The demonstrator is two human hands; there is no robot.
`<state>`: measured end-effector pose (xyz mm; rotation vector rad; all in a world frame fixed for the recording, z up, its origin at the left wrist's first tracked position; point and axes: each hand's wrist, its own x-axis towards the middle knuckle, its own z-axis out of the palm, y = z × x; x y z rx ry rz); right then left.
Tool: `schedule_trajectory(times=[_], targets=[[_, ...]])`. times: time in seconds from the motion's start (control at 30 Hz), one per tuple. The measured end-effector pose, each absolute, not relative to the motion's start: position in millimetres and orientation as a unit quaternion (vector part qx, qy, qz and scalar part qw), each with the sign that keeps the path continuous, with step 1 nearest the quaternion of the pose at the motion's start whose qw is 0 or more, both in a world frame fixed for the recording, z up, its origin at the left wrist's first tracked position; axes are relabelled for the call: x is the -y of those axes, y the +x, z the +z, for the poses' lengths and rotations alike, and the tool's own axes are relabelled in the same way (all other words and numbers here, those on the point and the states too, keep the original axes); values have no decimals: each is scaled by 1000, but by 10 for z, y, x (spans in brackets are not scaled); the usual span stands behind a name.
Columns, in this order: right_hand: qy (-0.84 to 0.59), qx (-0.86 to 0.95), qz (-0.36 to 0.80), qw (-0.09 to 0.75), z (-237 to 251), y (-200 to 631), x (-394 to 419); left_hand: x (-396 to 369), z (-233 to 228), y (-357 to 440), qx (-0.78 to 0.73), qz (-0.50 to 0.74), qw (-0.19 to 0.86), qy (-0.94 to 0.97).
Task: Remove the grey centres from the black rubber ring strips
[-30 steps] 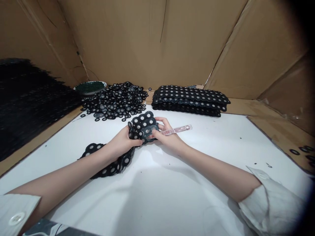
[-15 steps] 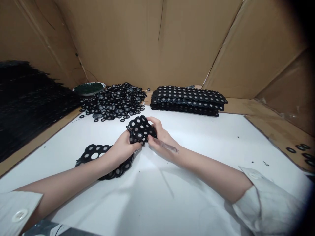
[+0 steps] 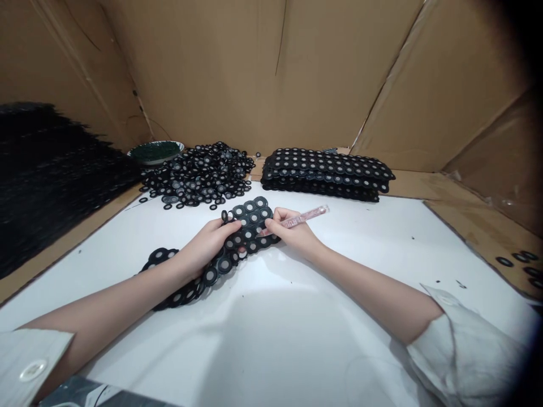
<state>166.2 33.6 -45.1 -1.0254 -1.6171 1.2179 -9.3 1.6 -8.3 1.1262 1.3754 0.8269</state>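
Near the middle of the frame, on the white table [image 3: 297,316], lies a black perforated sheet [image 3: 250,226] of joined rubbery rings, each round opening showing pale grey. Its long axis runs from lower left to upper right, the far end pointing toward the frame's centre, the near end passing under the left wrist. The left hand [image 3: 207,246] rests on it, fingers curled over its upper edge. The right hand [image 3: 292,232] pinches a translucent pink pen [image 3: 297,219], fingers closed round the barrel, tip touching the sheet and tail slanting up to the right. Farther back, left of centre, sits a loose pile of rings [image 3: 199,175]; right of it, a flat stack of sheets [image 3: 326,172]. Beyond, a green dish [image 3: 155,151] and brown cardboard walls [image 3: 237,68].
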Motion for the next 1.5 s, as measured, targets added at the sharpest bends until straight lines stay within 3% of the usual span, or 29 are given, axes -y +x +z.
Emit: schedule_trajectory(times=[0.17, 0.37, 0.63, 0.93, 1.23, 1.37, 1.5], targets=[[-399, 590, 524, 467, -425, 1622, -313, 17, -42, -39, -586, 361, 528, 497], [-397, 636, 454, 482, -419, 1580, -238, 7, -100, -75, -567, 361, 517, 530], [-408, 745, 317, 422, -366, 1542, -105, 22, -131, -105, -569, 349, 529, 524], [-402, 790, 243, 395, -395, 1515, -87, 60, -116, -64, -577, 330, 580, 471], [-411, 740, 332, 416, -376, 1580, -165, 24, -116, -71, -562, 325, 557, 518], [-386, 662, 440, 468, -384, 1565, -187, 9, -99, -75, -580, 322, 533, 525], [-346, 620, 479, 516, -378, 1538, -177, 9, -127, -92, -552, 356, 471, 589]])
